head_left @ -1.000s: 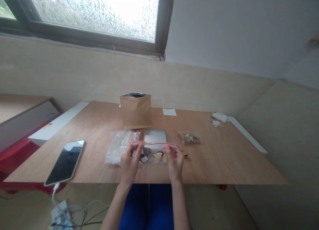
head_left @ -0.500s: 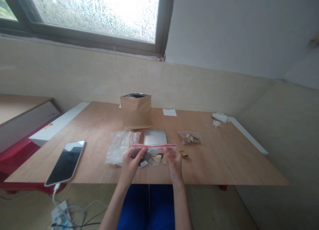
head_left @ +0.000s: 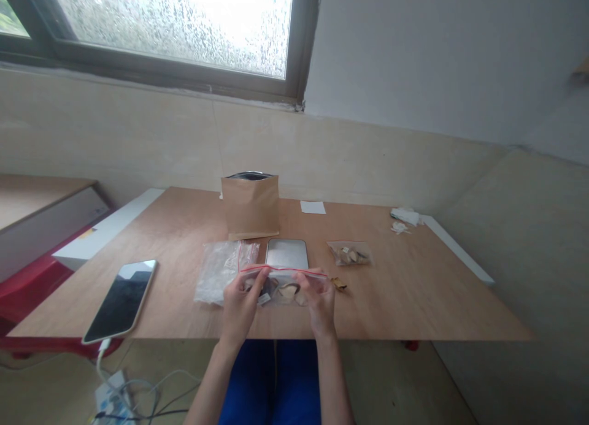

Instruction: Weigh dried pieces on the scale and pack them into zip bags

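Between my two hands is a clear zip bag (head_left: 281,295) with a red seal line along its top. Pale and dark dried pieces and a small white packet show through it. My left hand (head_left: 242,302) is closed on the bag's left side, thumb near the seal. On the right side, my right hand (head_left: 319,299) pinches the bag just below the seal. Directly behind it lies a flat silver scale-like plate (head_left: 287,253), its lower part hidden by the bag. Empty-looking clear plastic bags (head_left: 214,273) lie left of my left hand.
A brown stand-up pouch (head_left: 252,207) stands with its top open. Another filled zip bag (head_left: 350,254) and a small golden-brown piece (head_left: 339,284) lie right. A phone (head_left: 122,299) with a cable is at the left edge. White paper (head_left: 313,207) and crumpled tissue (head_left: 405,216) lie farther back.
The red seal line has gone from straight to slightly bent and sloping down rightward. My right thumb has shifted a little left along the bag; both hands still hold it.
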`<state>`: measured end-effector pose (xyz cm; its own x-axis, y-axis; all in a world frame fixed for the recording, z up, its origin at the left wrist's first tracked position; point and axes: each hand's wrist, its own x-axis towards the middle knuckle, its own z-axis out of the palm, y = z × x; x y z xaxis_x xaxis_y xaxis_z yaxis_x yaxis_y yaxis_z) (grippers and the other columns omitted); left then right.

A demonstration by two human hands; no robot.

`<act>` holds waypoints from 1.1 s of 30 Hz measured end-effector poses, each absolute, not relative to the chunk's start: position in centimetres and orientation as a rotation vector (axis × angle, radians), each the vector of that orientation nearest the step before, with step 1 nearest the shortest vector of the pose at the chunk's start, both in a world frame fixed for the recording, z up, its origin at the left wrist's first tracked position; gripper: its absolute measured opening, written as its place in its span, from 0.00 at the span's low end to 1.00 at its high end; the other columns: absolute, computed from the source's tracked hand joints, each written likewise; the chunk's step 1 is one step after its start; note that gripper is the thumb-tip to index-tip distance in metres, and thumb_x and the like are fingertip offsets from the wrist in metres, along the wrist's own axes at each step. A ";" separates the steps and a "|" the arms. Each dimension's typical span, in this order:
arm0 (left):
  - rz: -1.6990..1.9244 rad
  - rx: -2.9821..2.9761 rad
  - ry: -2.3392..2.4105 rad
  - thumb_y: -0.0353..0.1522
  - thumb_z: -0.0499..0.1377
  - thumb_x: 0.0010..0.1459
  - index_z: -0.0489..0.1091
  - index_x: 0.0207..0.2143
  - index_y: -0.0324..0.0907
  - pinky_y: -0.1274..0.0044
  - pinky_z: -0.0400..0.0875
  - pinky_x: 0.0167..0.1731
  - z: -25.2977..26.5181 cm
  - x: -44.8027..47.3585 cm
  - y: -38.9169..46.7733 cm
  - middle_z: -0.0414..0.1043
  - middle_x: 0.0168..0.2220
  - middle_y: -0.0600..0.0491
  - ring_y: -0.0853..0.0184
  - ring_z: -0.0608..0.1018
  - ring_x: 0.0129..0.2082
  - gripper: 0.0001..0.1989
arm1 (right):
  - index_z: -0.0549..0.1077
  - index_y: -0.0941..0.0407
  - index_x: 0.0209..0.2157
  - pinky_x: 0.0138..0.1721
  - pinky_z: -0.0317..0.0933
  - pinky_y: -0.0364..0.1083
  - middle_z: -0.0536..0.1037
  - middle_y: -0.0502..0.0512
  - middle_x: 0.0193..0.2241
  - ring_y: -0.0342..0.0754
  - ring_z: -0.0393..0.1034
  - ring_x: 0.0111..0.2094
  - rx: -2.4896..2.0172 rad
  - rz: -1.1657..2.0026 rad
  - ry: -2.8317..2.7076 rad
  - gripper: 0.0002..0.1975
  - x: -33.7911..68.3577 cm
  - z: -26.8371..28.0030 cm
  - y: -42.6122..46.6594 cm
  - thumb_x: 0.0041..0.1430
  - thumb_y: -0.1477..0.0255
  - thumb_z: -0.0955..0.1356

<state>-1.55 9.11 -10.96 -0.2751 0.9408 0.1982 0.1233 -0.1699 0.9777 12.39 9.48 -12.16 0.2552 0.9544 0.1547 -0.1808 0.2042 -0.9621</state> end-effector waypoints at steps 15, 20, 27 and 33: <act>1.369 1.366 1.153 0.40 0.59 0.50 0.76 0.26 0.40 0.79 0.70 0.29 -9.6 -1.5 9.3 0.75 0.31 0.49 0.66 0.76 0.31 0.13 | 0.75 0.56 0.27 0.34 0.67 0.45 0.79 0.54 0.26 0.48 0.74 0.30 -1.067 1.017 -1.113 0.09 12.7 -12.0 9.6 0.49 0.65 0.69; 1.343 1.391 1.141 0.39 0.59 0.51 0.76 0.26 0.39 0.79 0.70 0.29 -9.4 -1.4 9.3 0.74 0.31 0.49 0.65 0.76 0.32 0.12 | 0.75 0.57 0.27 0.35 0.67 0.45 0.79 0.53 0.26 0.47 0.74 0.30 -1.059 1.008 -1.104 0.08 12.6 -11.8 9.6 0.49 0.66 0.69; 1.360 1.307 1.149 0.39 0.59 0.51 0.75 0.28 0.39 0.80 0.70 0.29 -9.7 -1.0 9.1 0.74 0.32 0.50 0.66 0.76 0.32 0.12 | 0.74 0.57 0.25 0.32 0.67 0.44 0.78 0.52 0.24 0.47 0.73 0.27 -1.071 0.987 -1.044 0.09 12.5 -11.7 9.6 0.47 0.66 0.70; 1.381 1.277 1.180 0.39 0.59 0.51 0.74 0.28 0.37 0.79 0.70 0.28 -9.6 -0.6 8.9 0.73 0.31 0.50 0.66 0.76 0.30 0.12 | 0.75 0.58 0.25 0.31 0.67 0.45 0.79 0.54 0.24 0.48 0.74 0.27 -1.104 0.955 -1.030 0.09 12.1 -11.0 9.3 0.48 0.65 0.70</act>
